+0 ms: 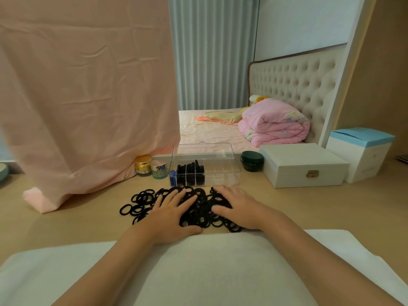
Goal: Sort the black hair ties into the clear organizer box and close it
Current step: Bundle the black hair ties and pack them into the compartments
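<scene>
Head view: a messy pile of small black elastic hair ties (198, 214) sits on the tan surface (309, 213), right in front of the clear plastic organizer box (220, 175). Its lid is up and the left cells are stuffed with ties. Left hand (172, 215) and right hand (238, 208) lie flat on the pile, fingers spread.

We are losing much of the hair ties (141, 203) pile under two flat palms: the left hand (170, 214) is covering its middle, the right hand (237, 207) its right end. Just beyond the left hand's fingertips, a blue item (173, 177) in the organizer box (220, 173) is showing too small to identify. Farther left of that hand, the frame edge is cutting off a teal round object (3, 171).
</scene>
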A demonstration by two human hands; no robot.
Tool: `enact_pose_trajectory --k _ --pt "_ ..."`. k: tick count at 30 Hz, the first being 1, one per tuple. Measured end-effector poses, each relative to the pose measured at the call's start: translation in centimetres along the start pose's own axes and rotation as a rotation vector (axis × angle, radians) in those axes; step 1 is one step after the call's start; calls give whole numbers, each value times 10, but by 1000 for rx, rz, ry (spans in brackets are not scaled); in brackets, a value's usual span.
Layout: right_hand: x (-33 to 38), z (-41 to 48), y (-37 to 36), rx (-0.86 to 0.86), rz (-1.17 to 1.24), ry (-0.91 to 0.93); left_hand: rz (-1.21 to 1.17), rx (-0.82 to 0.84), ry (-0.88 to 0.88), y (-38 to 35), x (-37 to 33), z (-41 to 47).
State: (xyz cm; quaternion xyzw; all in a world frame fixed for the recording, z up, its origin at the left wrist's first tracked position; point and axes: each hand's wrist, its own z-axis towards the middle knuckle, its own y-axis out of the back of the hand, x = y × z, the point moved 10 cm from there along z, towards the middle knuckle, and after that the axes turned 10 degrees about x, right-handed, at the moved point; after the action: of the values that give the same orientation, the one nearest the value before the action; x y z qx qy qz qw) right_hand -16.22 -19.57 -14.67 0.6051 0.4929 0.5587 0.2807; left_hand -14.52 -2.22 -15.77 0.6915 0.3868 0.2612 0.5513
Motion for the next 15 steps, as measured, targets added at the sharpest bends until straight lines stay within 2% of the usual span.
enact_pose_trajectory --k 2,7,10,13,15 --pt "-1 1 -14 41 -72 -3 -18 -29 -16 0 -1 7" --pt "7 14 -16 20 -150 -19 -59 -62 -56 11 0 21" --pt "11 24 0 -61 -141 -16 -141 -76 -102 22 6 24" --pt "22 23 33 -229 -130 33 -303 -236 -147 47 14 21" --pt "29 27 46 -210 -118 47 -313 -315 -163 59 15 20"
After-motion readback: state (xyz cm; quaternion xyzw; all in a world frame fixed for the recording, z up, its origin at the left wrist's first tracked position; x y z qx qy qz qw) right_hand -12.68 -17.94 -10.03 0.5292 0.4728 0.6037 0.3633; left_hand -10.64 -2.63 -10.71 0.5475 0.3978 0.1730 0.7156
